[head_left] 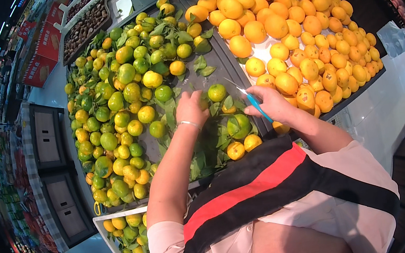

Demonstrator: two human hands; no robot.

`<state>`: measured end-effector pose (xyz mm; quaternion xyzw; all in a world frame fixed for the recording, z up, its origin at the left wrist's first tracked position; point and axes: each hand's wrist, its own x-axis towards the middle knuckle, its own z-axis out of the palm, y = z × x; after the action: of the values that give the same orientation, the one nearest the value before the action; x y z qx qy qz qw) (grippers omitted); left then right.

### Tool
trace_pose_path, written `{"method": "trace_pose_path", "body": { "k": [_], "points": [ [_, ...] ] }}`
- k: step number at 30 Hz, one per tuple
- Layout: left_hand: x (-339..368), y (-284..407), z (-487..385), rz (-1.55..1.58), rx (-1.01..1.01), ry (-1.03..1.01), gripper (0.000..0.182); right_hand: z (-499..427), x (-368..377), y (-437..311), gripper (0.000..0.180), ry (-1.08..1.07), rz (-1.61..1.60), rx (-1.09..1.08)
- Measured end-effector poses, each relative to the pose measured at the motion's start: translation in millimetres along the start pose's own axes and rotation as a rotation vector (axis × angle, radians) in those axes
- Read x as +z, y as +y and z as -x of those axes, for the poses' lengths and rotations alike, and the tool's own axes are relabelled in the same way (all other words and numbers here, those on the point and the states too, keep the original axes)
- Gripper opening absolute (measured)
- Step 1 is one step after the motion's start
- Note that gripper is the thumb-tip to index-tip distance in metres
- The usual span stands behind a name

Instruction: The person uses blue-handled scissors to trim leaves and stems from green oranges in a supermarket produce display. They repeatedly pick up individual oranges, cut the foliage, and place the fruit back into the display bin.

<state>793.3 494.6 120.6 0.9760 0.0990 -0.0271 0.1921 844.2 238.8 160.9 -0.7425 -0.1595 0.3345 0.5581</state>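
Observation:
My left hand (191, 108), with a bracelet at the wrist, reaches over loose green leaves (170, 119) on the dark display stand. Part of a greenish fruit shows by its fingers; whether they grip it cannot be told. My right hand (271, 103) holds scissors with blue handles (258, 107), their metal blades pointing up and left. Between the hands lies a green-yellow mandarin (217, 92). Below it, a larger green mandarin (239, 126) rests among leaves, with two yellow-orange mandarins (236, 150) nearer my body.
Green and yellow mandarins (111, 139) are piled at left, oranges (277, 26) at right. A dark divider (232, 64) runs between them. A white crate (103, 233) of mandarins stands at lower left; yellow-handled scissors (98, 208) hang near it. A basket of brown nuts (86, 30) is at upper left.

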Motion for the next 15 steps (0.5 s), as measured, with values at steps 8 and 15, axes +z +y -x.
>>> {"method": "trace_pose_path", "body": {
  "k": [8,15],
  "points": [
    [-11.4,26.7,-15.8,-0.108,0.220,-0.063,0.081,-11.3,12.0,-4.1,0.044,0.006,-0.123,0.105],
    [10.2,23.9,-31.1,0.040,0.170,-0.226,0.072,-12.4,2.6,-6.3,0.043,0.023,-0.154,0.079]
  ]
}}
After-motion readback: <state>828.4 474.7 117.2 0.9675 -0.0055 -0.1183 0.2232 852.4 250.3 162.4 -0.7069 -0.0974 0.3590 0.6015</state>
